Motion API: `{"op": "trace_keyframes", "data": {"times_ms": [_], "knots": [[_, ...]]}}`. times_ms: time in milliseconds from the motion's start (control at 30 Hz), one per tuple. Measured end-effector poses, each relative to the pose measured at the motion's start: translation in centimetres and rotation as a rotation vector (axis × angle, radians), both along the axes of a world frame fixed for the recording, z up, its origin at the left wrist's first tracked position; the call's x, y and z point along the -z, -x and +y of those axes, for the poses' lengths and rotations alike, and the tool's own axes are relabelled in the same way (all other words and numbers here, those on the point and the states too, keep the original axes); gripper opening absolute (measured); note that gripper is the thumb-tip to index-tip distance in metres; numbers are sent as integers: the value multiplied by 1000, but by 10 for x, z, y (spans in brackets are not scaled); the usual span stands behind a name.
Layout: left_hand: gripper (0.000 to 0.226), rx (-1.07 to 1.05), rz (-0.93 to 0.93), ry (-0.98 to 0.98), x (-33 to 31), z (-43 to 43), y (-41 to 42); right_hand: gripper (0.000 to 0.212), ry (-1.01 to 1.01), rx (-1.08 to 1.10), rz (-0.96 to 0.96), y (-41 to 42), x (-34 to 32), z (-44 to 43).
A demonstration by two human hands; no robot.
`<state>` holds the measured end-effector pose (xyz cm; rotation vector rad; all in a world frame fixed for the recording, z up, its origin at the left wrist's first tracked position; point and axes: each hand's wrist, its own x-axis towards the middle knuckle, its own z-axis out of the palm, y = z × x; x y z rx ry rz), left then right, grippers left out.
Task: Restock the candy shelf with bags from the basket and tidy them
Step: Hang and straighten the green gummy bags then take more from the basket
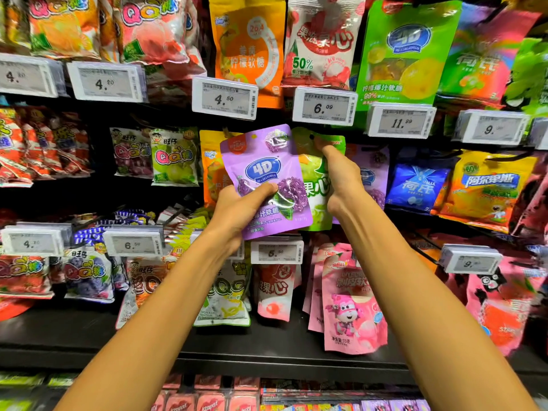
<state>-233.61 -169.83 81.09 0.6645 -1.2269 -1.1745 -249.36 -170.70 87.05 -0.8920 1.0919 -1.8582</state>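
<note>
Purple glossy film dimpled under the fingers [261,189] of your left hand [234,215], clenched around the flat purple pouch [267,170] at its lower corner, before the hanging rows. Your right hand [341,176] pinched the green pouch [314,173] at its top, just behind; white price tags [324,106] edged the rails.

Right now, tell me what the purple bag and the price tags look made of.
Purple bag, gripped by the left hand: thin flexible plastic film, glossy; it shows glare and creases under the thumb. Price tags: likely rigid white plastic frames around matte grey display panels; exact material unclear.
</note>
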Motion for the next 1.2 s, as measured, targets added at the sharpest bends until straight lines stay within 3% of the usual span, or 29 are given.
{"op": "trace_keyframes", "data": {"times_ms": [100,433,633,833,1000,1200], "knots": [[7,-24,0,-15,0,0,3,7,19,62,42,-2,-3,-1],[10,-77,-40,-23,-1,4,6,14,110,142,174,-1,1,4],[6,-135,-106,-25,-10,6,9,18,153,137,129,-5,-4,10],[13,-76,-12,-6,-21,5,8,22,159,134,93,-4,-6,8],[8,-32,-29,-64,-24,3,14,8,73,-21,-42,1,-8,4],[10,-24,50,-102,-15,-1,22,11,136,-17,16,6,-7,3]]}}
